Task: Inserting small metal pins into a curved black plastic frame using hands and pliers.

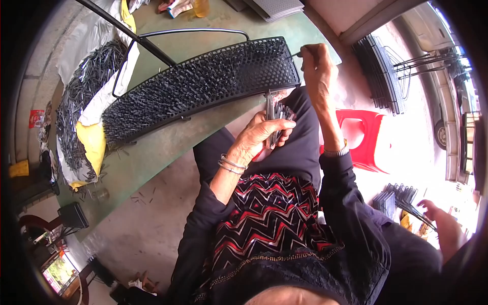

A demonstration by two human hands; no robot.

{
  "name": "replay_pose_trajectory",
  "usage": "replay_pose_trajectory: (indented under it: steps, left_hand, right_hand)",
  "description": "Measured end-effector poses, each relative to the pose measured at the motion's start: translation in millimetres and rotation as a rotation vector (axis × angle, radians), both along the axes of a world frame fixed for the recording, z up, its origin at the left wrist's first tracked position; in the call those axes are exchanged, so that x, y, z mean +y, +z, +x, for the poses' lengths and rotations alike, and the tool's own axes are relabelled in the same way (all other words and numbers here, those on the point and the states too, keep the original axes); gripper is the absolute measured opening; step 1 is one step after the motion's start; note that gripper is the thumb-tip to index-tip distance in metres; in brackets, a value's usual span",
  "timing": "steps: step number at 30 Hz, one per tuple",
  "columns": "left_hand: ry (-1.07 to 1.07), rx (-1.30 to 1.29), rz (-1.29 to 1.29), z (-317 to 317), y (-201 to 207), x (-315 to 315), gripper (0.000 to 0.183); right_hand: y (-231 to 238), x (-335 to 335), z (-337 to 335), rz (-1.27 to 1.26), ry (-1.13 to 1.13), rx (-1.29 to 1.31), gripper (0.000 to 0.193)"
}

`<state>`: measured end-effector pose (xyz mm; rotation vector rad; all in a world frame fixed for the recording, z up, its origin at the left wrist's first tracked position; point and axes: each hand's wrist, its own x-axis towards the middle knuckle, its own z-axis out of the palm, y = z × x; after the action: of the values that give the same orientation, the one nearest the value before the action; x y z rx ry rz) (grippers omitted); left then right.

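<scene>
A curved black perforated panel [267, 71] with a wire frame lies across the green table. Short dark strips [173, 84] densely fill most of its holes, while bare holes show toward its right end. Just below that end, my left hand [264, 133] is closed round a bunch of dark strips [284, 114] and a pointed metal tool [270, 101], which looks like pliers; something red shows under the hand. My right hand [319, 66] pinches a thin dark strip [296, 54] at the panel's right edge; its fingertips are partly hidden.
An open white and yellow sack [91, 137] spills a heap of dark strips [91, 76] at the table's left. To the right are a red plastic stool [358, 137] and stacked black panels [378, 76]. Another person's hand [447, 229] reaches toward black wire frames [399, 198] at lower right.
</scene>
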<state>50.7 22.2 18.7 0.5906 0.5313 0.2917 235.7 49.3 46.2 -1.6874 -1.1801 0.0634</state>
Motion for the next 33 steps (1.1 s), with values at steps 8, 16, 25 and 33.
replay_pose_trajectory:
  steps: [8,16,25,33]
  left_hand:
    - [0.021,0.002,-0.075,5.7,7.1,-6.1,0.021]
    - [0.040,0.097,0.103,6.7,-1.6,-2.9,0.020]
    - [0.055,0.176,0.125,8.9,-1.3,-8.1,0.020]
    - [0.081,0.174,0.311,4.5,5.8,-10.7,0.010]
  right_hand:
    - [-22.3,22.4,4.5,-0.061,0.077,-0.169,0.005]
    - [-19.9,27.1,2.2,-0.178,-0.001,-0.333,0.013]
    - [-16.7,13.8,1.5,-0.202,0.048,-0.294,0.020]
    - [12.4,-60.2,-16.9,-0.446,0.580,0.136,0.020]
